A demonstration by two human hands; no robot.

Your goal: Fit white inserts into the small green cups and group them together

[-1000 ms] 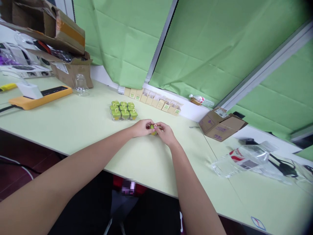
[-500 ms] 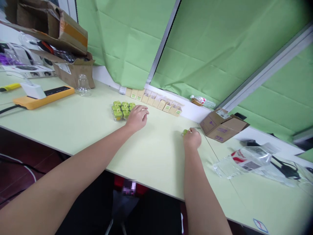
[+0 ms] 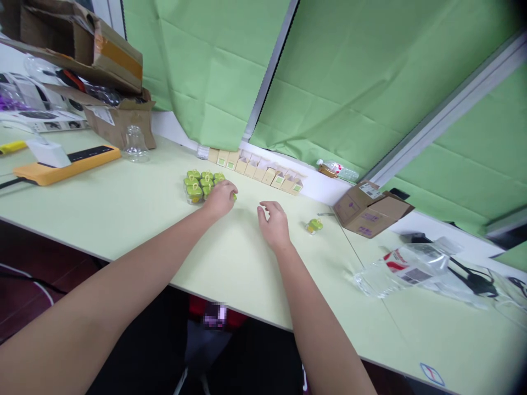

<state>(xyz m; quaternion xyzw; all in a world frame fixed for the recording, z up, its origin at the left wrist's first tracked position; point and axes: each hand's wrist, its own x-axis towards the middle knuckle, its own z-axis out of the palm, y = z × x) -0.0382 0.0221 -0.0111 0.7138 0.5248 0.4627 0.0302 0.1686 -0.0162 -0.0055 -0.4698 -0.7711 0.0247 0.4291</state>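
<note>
My left hand [image 3: 220, 198] is curled over a small green item at the right end of a cluster of green-capped little containers [image 3: 200, 184] on the pale green table [image 3: 135, 214]. A bit of green shows at its fingertips. My right hand [image 3: 272, 222] hovers open over the table's middle, fingers apart, holding nothing. A single green item [image 3: 314, 225] lies on the table to the right of that hand, apart from it.
A row of small tan boxes [image 3: 257, 170] lines the wall. A cardboard box [image 3: 370, 208] lies at the right, clear plastic bags [image 3: 415, 269] beyond it. An orange power strip [image 3: 66, 163], a glass dome [image 3: 135, 144] and stacked cartons [image 3: 82, 49] stand at the left.
My right hand carried one green item to the right, set it down and came back toward the middle, open. My left hand reached to the cluster and closed on a piece there.
</note>
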